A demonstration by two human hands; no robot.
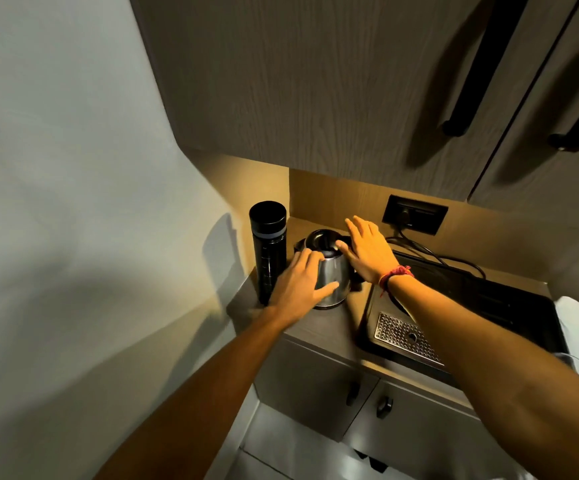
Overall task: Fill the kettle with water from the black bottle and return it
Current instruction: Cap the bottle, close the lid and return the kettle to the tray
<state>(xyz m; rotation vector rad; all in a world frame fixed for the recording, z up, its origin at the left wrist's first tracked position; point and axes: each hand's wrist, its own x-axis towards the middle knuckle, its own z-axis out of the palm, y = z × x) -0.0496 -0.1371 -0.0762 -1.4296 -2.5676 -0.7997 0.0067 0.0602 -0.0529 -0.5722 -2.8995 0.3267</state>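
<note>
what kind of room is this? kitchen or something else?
Probably a compact kitchenette or tea corner: a steel kettle on a small counter, a black drip tray beside it, wood cabinets above.

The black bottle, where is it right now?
In the head view, the bottle stands upright in the counter's left corner by the wall, right beside the kettle and just beyond the left hand.

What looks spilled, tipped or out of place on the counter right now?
Nothing stands out. The black bottle stands upright and capped in the corner, the kettle sits upright beside it with its lid shut, and the counter shows no spill. The left hand and right hand rest on the kettle.
</note>
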